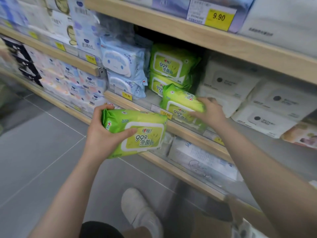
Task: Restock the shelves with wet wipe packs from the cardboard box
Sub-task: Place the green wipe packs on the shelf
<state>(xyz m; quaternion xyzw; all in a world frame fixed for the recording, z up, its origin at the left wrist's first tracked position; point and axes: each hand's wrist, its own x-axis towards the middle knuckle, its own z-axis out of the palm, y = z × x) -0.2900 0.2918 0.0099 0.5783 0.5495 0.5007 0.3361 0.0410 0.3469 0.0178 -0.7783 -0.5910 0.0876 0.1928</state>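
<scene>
My left hand grips a green wet wipe pack in front of the shelf edge, thumb across its white label. My right hand holds a second green wet wipe pack at the front of the middle shelf. Behind it, two stacked green packs stand on that shelf. The cardboard box shows only partly at the bottom right, by my legs.
Blue wipe packs stand left of the green ones, white packs to the right. An upper shelf overhangs them. Yellow price tags line the shelf edges. A lower shelf holds white packs. Grey tiled floor and my white shoe lie below.
</scene>
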